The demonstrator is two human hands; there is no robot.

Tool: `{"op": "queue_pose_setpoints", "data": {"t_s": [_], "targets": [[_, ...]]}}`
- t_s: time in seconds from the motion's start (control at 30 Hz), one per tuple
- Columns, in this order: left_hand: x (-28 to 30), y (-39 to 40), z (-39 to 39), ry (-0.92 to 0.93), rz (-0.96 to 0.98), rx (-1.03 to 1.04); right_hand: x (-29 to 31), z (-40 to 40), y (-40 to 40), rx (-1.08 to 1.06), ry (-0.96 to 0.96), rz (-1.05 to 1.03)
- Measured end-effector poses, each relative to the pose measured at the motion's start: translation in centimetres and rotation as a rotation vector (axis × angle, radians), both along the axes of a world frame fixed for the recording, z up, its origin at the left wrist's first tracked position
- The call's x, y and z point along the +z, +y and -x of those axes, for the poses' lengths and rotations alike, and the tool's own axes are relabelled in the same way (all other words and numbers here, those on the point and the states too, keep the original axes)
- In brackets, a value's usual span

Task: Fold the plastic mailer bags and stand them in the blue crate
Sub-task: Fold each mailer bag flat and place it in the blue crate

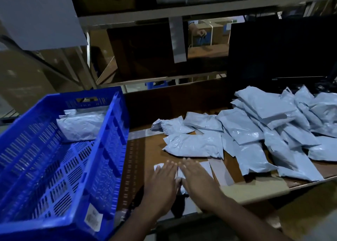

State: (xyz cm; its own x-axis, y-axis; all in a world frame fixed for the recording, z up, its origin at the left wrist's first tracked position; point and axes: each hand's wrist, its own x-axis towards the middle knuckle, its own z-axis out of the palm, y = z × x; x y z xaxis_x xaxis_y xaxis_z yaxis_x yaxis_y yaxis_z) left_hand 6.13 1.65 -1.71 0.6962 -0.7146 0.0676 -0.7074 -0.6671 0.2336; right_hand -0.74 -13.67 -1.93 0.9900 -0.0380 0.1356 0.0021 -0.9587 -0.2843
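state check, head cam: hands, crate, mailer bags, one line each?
left hand: open, fingers flat, pressing the bag on the table
right hand: open, flat beside the left, pressing the same bag
bag under the hands: flat on the table, mostly covered
blue crate: tilted, mostly empty
bags in the crate: a few stood at the far end
loose bags: heaped on the table, overlapping

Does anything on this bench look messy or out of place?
Mostly the pile of bags: they lie loose and overlapping at all angles across the table, not stacked. The blue crate sits tilted, with only a couple of bags at its far end. Both hands press one bag flat.
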Motion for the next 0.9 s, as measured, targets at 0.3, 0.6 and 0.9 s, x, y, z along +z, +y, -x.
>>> {"op": "queue_pose_setpoints", "data": {"t_s": [0.3,0.6,0.9], "targets": [[-2.5,0.9,0.3,0.021,0.011,0.011,-2.8,-0.5,0.5,-0.053,0.205,0.219],[-2.8,1.2,-0.3,0.082,-0.042,-0.038,-1.8,0.3,1.0,-0.061,0.336,0.104],[-3.0,1.3,0.3,0.119,-0.001,-0.023,-1.6,0.9,-0.5,-0.028,0.231,-0.151]]}}
